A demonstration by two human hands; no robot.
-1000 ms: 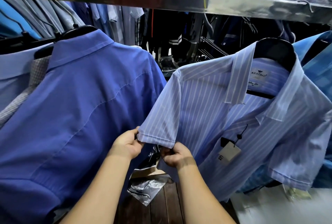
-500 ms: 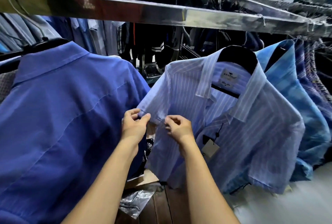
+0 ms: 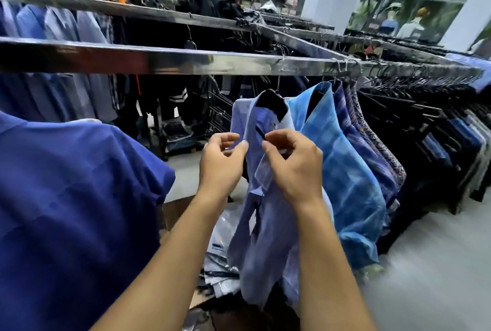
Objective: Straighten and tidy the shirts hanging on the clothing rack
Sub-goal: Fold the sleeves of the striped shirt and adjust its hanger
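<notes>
Pale striped shirt [image 3: 255, 224] hung at frame centre on a black hanger [image 3: 273, 103], hooked to the near steel rail [image 3: 159, 61] that ran across the upper half of the frame; shirt was turned nearly edge-on to the camera, front folds bunched together.

Left hand [image 3: 221, 163] sat just left of the collar, fingers curled, thumb and fingertips pinching the shirt's front edge; right hand [image 3: 292, 168] was just beside it at centre, fingers curled, pinching fabric right below the collar; the two hands were near each other but apart; exact grip point was blurred.

Dark blue shirt [image 3: 66, 198] filled the lower left of the frame, well apart from the striped one; mottled light blue shirt [image 3: 345, 171] hung touching the striped shirt's right side; beyond it a tight row of dark garments [image 3: 425, 144] ran to the right edge on the same rail.

Clear plastic bags [image 3: 220, 237] lay low in the centre, under the forearms; grey floor [image 3: 425, 264] showed at lower right; two mannequins [image 3: 409, 25] stood at upper right, blurred.
</notes>
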